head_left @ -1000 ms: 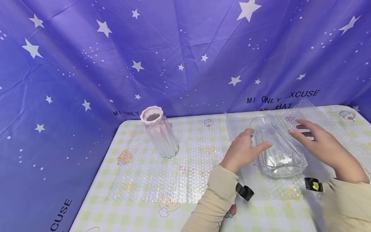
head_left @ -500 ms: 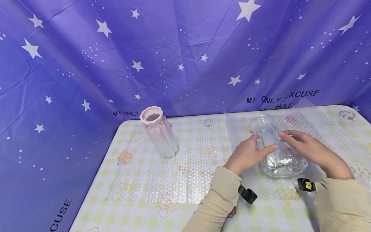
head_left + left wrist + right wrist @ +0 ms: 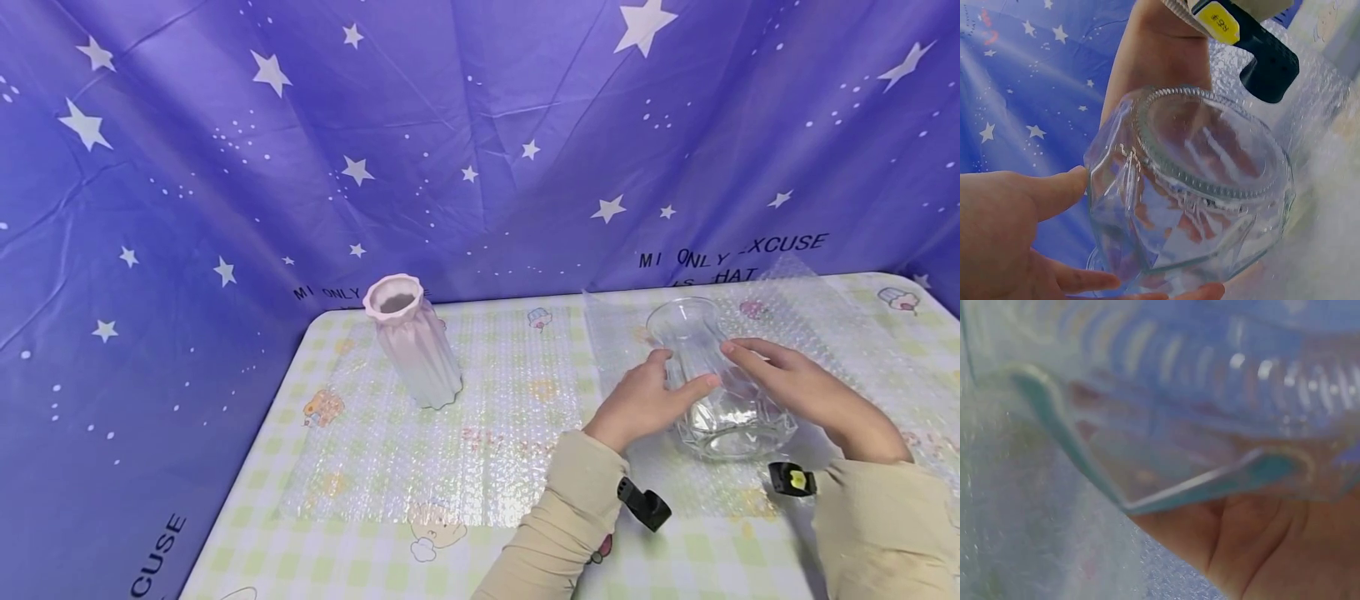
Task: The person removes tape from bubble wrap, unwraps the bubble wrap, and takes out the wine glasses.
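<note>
A clear faceted glass vase (image 3: 731, 421) lies tilted over on bubble wrap, its mouth toward the backdrop and its round base facing me. My left hand (image 3: 647, 400) grips its left side, thumb across the upper face. In the left wrist view the fingers of this left hand (image 3: 1016, 231) wrap the glass below the ribbed base. On the opposite side my right hand (image 3: 806, 387) holds the vase, its thumb on top and its other fingers mostly hidden. The right wrist view is filled by the vase's base edge (image 3: 1210, 481), close up, with the palm beneath.
A pink-to-white pleated ceramic vase (image 3: 420, 354) stands upright on a left sheet of bubble wrap (image 3: 510, 475). Another bubble wrap sheet (image 3: 840, 325) extends under and right of the glass vase. The checked tabletop (image 3: 360, 562) meets a purple star-patterned curtain (image 3: 480, 125) behind.
My right hand has moved left and down from beside the glass vase onto its right side. My left hand has slid slightly right and down along it. The vase has barely moved.
</note>
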`<state>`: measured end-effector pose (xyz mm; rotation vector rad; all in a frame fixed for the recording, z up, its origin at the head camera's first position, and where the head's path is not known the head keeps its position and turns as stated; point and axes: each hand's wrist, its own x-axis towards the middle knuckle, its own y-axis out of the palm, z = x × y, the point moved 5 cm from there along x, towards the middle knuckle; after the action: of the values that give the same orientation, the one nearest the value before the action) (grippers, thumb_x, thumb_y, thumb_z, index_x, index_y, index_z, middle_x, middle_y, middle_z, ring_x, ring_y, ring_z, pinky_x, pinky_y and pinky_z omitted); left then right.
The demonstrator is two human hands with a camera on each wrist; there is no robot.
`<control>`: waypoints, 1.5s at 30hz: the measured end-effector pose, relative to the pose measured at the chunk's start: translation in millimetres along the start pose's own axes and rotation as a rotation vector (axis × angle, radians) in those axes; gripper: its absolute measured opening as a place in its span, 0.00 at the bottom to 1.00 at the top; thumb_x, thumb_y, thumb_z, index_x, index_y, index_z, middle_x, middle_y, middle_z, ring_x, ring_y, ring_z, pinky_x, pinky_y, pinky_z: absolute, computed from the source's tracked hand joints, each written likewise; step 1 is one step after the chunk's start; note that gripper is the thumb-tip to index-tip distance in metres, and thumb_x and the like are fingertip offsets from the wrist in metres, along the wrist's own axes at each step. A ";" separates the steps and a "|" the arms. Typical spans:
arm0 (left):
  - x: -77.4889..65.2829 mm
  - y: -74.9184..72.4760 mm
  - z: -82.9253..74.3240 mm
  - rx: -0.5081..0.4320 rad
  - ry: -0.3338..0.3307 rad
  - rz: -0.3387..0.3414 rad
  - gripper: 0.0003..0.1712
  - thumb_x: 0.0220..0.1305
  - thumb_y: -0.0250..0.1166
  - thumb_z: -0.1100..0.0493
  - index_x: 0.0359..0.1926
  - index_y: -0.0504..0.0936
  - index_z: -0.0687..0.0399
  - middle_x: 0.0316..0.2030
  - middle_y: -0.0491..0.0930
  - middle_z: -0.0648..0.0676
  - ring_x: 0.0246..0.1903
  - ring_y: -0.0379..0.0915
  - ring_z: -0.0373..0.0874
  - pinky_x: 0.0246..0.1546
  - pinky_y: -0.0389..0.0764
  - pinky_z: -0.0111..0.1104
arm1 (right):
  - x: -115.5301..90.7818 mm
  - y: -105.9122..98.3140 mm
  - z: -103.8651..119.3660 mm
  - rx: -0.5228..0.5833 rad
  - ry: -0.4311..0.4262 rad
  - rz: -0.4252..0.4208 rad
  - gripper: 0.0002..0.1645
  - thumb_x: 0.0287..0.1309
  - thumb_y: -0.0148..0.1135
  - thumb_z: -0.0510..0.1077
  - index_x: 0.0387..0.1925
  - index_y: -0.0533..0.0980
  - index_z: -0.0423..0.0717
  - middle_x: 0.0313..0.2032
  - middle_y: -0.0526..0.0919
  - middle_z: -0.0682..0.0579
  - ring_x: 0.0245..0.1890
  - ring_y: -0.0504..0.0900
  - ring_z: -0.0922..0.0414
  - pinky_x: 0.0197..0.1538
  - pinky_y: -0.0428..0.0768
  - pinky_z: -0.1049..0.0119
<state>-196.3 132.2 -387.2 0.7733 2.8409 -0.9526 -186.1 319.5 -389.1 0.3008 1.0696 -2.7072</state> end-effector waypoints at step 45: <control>-13.4 -12.9 -30.1 -0.226 0.208 -0.227 0.56 0.48 0.80 0.45 0.75 0.59 0.37 0.61 0.76 0.41 0.53 0.76 0.29 0.41 0.79 0.21 | -26.8 -27.9 20.9 0.571 -0.484 -0.257 0.35 0.68 0.51 0.26 0.74 0.60 0.42 0.56 0.81 0.61 0.51 0.82 0.69 0.50 0.78 0.82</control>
<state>-187.4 134.8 -353.1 0.5658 3.1969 -0.5829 -170.4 328.2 -349.0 -0.4233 0.2053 -3.0226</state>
